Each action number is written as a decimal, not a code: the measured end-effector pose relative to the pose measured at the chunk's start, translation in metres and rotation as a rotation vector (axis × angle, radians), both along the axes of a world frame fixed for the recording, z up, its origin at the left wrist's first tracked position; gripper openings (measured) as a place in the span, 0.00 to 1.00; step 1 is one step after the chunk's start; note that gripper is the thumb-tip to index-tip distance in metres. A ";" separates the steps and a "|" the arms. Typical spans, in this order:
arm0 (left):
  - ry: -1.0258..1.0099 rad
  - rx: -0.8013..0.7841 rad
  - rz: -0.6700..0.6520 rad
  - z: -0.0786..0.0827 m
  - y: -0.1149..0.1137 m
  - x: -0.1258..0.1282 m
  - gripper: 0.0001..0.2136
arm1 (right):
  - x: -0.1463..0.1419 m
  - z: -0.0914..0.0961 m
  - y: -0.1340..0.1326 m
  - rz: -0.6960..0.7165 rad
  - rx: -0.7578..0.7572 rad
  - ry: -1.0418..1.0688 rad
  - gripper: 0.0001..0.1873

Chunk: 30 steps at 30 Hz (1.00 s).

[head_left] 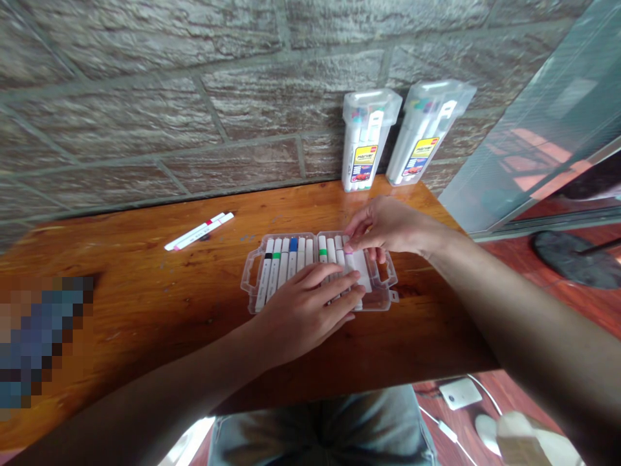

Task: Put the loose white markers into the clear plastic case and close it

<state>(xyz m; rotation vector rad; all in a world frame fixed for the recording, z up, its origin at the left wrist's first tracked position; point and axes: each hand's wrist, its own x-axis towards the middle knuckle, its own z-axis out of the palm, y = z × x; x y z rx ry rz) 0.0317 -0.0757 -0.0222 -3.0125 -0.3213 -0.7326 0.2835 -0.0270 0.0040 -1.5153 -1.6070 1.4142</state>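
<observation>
Rough stone blocks form the wall (242, 110) behind a wooden bench (145, 291). On the bench, before the person, a clear plastic marker case (381, 299) lies open flat, its 2 halves side by side, with white markers in both. Black-banded (264, 275), green-banded (274, 272) and blue-banded markers sit in the left half; a second green-banded marker (323, 249) and a pink-banded marker (348, 259) are in the right half.

With fingers extended and slightly apart, the left hand (310, 298) lies across the markers, hiding many of their lower ends. The right hand (388, 226) bends over the right half, thumb and fingertips close together at the top of the pink-banded marker; whether they grip it I cannot tell.

Well left of the case, 2 loose markers (194, 231) lie side by side. Behind the right hand, 2 closed marker cases (363, 139) with yellow labels stand upright near the wall. The right forearm crosses the bench's right end. Beyond are a glass panel (538, 149) and, on the reddish floor, a dark round base (567, 259) and a white device (460, 393) near cables.
</observation>
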 end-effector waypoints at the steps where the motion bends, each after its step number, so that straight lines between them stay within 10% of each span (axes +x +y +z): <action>1: -0.002 0.000 0.001 0.000 0.000 0.000 0.14 | 0.000 0.000 0.000 0.002 -0.001 -0.002 0.19; 30: 0.002 -0.030 0.016 0.001 -0.001 0.000 0.10 | 0.001 0.002 -0.003 0.044 0.029 -0.002 0.19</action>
